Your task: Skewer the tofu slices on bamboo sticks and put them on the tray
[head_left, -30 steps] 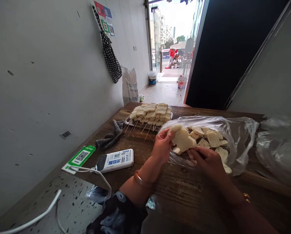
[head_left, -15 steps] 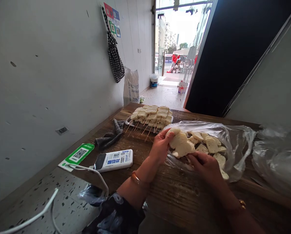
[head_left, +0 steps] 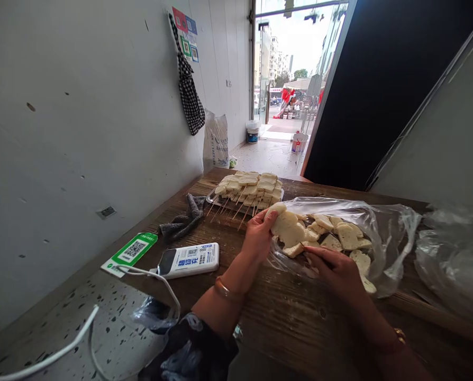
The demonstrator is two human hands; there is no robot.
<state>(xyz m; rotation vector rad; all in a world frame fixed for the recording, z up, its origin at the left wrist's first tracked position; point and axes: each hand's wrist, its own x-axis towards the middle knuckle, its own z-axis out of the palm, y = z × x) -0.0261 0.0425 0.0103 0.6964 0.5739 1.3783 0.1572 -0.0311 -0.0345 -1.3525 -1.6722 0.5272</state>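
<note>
My left hand point(head_left: 259, 236) grips a small stack of pale flat slices point(head_left: 287, 228) just above the open clear plastic bag point(head_left: 383, 227). More pale slices point(head_left: 342, 236) lie loose in that bag. My right hand point(head_left: 334, 269) sits just below the held slices with fingers pinched toward them; whether a thin stick is between them I cannot tell. A metal tray point(head_left: 211, 197) behind my left hand carries several skewered slices point(head_left: 249, 186) with stick ends pointing toward me.
The wooden table point(head_left: 292, 317) also holds a grey rag point(head_left: 183, 221), a white power bank point(head_left: 189, 260) with a white cable point(head_left: 157, 280), a green QR card point(head_left: 129, 253) and another clear bag point(head_left: 454, 259). A white wall stands close on the left.
The held slices have shifted slightly left and lower toward the bag's edge. My right hand stays close beneath them. The view has drifted a little.
</note>
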